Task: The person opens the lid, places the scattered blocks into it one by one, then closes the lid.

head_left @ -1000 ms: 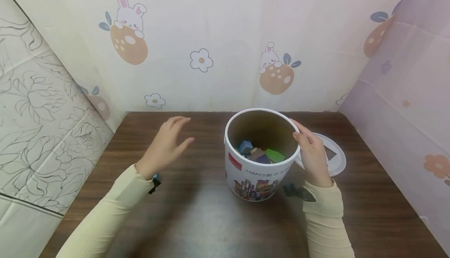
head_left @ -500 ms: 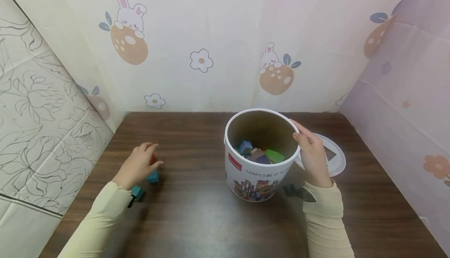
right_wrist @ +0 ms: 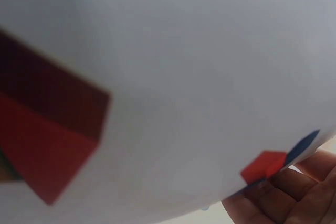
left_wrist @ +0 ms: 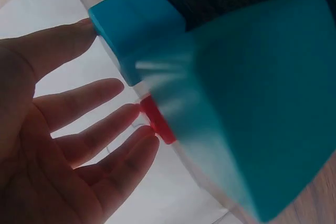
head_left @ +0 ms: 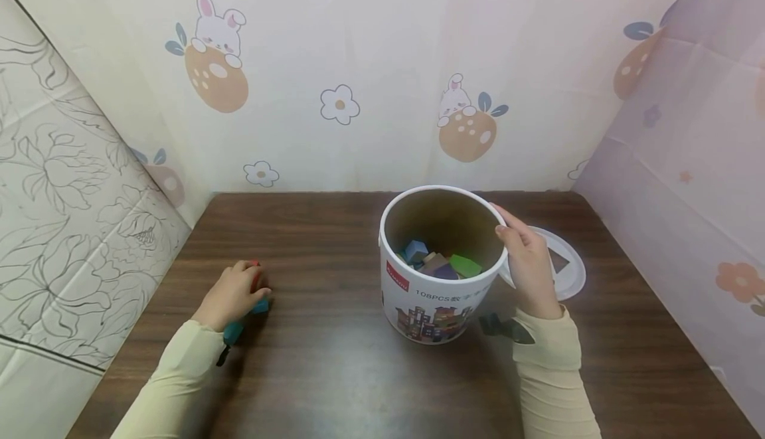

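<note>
At the left of the table, my left hand (head_left: 230,296) is over a red block (head_left: 255,276), partly hidden by the fingers. A blue block (head_left: 260,306) lies by its thumb, and a teal block (head_left: 233,333) is near the wrist. In the left wrist view the fingers are spread, with fingertips at the red block (left_wrist: 157,120) and the thumb tip beside the blue block (left_wrist: 139,22). My right hand (head_left: 528,269) grips the rim of a white bucket (head_left: 418,299), with the thumb over the edge; the fingers are partly hidden behind the wall.
Inside the bucket lie several coloured blocks, among them a green block (head_left: 465,265) and a light blue block (head_left: 416,250). A white lid (head_left: 574,279) lies behind the right hand. Patterned cloth (head_left: 388,40) rises at the back edge of the brown wooden table (head_left: 335,379).
My left hand has moved left and toward the front, from beside the bucket down to the blocks at the left. The right hand stays on the bucket rim.
</note>
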`<action>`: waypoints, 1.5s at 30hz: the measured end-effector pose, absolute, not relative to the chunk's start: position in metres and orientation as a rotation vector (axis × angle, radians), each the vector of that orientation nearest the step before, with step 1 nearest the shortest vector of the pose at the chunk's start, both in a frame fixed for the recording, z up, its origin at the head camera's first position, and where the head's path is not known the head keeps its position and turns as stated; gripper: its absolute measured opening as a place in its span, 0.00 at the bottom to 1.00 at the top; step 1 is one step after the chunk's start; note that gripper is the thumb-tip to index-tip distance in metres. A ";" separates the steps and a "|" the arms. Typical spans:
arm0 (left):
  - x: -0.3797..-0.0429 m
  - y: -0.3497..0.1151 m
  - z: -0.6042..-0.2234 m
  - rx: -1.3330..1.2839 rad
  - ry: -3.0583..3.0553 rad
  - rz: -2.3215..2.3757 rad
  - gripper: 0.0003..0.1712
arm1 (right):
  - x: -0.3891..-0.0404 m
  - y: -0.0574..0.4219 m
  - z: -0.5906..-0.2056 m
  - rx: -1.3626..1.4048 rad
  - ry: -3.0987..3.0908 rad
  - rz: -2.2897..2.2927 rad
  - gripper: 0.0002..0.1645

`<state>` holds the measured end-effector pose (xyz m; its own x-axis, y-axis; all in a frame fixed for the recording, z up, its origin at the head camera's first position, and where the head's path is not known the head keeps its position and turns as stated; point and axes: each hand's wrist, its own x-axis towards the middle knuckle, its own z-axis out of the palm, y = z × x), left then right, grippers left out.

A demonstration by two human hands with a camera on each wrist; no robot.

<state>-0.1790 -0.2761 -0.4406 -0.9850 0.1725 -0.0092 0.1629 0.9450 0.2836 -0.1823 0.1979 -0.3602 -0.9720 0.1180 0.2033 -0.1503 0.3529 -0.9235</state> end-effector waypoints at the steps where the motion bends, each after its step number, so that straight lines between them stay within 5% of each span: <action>1: -0.179 -0.276 -0.441 0.264 3.068 0.446 0.28 | -0.182 0.198 -0.360 0.029 -2.381 1.664 0.26; 7: -0.178 -0.276 -0.443 0.246 3.062 0.455 0.15 | -0.182 0.198 -0.360 0.031 -2.385 1.666 0.26; 18: -0.174 -0.274 -0.442 0.245 2.976 0.460 0.27 | -0.183 0.198 -0.361 0.027 -2.378 1.673 0.26; 36: -0.180 -0.265 -0.434 0.421 3.040 0.496 0.17 | -0.182 0.198 -0.360 0.031 -2.379 1.674 0.25; 45: -0.182 -0.227 -0.424 0.595 3.189 0.688 0.21 | -0.181 0.198 -0.360 0.041 -2.372 1.674 0.26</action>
